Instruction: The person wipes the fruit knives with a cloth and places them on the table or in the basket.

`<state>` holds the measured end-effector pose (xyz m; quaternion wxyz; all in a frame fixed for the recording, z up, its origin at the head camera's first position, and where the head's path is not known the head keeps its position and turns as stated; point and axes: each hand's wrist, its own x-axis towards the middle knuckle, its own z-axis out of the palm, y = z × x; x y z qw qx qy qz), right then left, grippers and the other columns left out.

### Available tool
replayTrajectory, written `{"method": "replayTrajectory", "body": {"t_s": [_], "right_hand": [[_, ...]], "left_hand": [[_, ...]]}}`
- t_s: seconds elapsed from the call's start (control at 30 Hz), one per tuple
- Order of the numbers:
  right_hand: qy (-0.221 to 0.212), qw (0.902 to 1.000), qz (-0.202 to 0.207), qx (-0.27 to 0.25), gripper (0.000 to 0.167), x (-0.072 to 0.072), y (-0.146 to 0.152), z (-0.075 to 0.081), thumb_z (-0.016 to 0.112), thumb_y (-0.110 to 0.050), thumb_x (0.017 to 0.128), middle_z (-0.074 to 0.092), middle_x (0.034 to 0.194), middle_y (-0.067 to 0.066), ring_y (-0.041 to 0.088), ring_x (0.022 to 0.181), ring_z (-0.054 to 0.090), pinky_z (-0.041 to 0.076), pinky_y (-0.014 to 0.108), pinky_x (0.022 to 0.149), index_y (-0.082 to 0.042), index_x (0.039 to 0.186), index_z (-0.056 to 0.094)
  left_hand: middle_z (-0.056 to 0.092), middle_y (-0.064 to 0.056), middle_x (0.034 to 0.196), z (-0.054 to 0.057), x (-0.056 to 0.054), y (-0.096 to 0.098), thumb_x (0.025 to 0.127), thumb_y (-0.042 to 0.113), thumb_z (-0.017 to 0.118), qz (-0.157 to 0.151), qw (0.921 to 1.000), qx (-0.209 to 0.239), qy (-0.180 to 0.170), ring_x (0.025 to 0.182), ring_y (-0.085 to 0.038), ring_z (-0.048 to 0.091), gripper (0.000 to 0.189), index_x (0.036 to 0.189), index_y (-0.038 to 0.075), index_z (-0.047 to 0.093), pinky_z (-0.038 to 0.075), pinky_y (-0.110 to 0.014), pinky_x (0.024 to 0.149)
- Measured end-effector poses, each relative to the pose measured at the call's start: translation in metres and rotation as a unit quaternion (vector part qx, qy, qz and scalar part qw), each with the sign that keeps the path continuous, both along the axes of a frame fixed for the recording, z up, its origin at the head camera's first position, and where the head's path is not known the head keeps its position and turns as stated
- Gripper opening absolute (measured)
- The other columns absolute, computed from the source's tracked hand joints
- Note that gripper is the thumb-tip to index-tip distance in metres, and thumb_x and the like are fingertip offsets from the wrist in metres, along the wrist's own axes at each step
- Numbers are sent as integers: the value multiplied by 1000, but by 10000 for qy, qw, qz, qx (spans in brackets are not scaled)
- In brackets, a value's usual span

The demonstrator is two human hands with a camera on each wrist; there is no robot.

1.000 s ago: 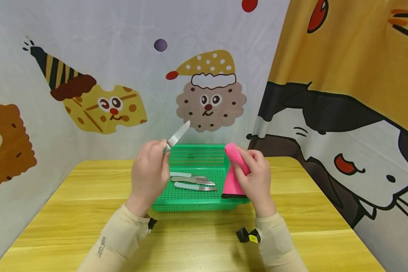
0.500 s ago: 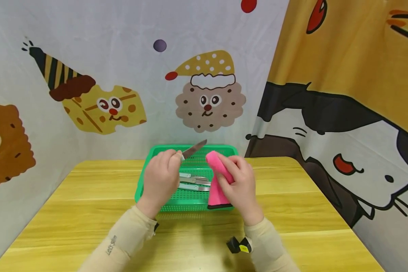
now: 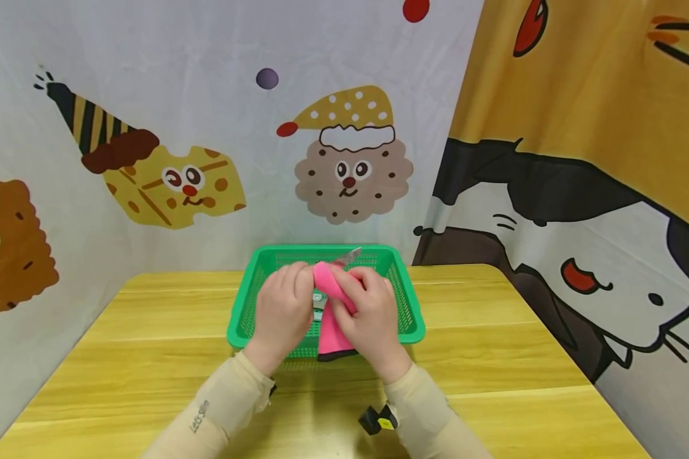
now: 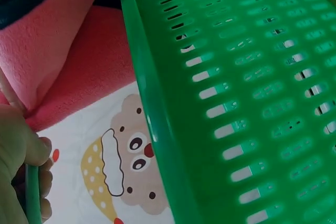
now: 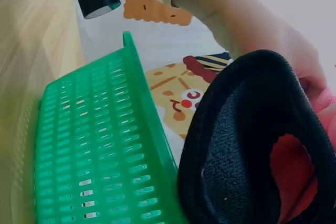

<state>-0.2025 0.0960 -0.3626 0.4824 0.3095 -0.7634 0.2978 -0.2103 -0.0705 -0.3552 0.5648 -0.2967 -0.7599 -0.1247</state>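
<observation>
In the head view my left hand [image 3: 284, 312] grips the handle of a knife, and its blade [image 3: 347, 257] sticks out past a pink cloth [image 3: 335, 331]. The knife's green handle [image 4: 32, 195] shows in the curled fingers in the left wrist view. My right hand [image 3: 373, 319] pinches the cloth, which is folded at the top over part of the blade and hangs down with a black-trimmed edge. Both hands are close together over a green basket [image 3: 238, 319]. The cloth's black lining [image 5: 231, 129] is turned toward the right wrist camera.
More knives [image 3: 319, 301] lie inside the basket, mostly hidden behind the hands and cloth. The basket stands near the back of a wooden table [image 3: 149, 357]. Behind it hangs a white curtain [image 3: 218, 76] printed with cartoon figures.
The left hand has lowered the knife and moved it right. The right hand has brought the cloth left and slightly down, so the cloth now covers part of the blade.
</observation>
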Motion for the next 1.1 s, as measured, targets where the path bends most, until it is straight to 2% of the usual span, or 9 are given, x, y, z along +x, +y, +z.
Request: {"method": "replayTrajectory", "body": {"t_s": [0.4,0.5,0.67,0.87,1.1], "right_hand": [[320,9990,-273,-125,33,-5,-2,2,69,-11,84,61,94,8,24,80,62,47,45,64,-20,115,72],[287,9990,-314,-149,35,-7,1,3,70,-11,84,61,94,8,24,82,61,46,45,65,-21,117,71],[165,9986,-464,-192,35,-10,7,4,71,-12,85,62,96,9,25,87,61,44,45,67,-20,118,71],[-10,9974,-562,-457,35,-14,16,4,69,-8,84,62,95,10,25,85,60,42,46,70,-20,117,72],[32,9950,-745,-657,36,-21,28,8,70,-5,81,62,92,11,27,79,59,37,46,65,-17,115,73]], "left_hand": [[62,-13,88,-1,-1,2,99,-2,41,-102,9995,195,212,66,-28,58,13,92,-2,52,48,-36,53],[63,-13,89,-1,0,2,103,4,44,-118,9996,192,184,68,-28,59,14,95,-2,54,50,-36,55],[65,-14,91,-2,2,0,104,10,48,-181,9996,218,51,74,-29,64,16,100,-3,57,54,-39,61],[66,-14,90,-4,2,0,101,9,53,-250,9992,314,-12,74,-29,65,14,99,-3,58,55,-39,60],[66,-14,91,-6,1,-1,92,3,62,-355,9984,371,-222,75,-29,65,10,100,-2,58,55,-39,61]]}}
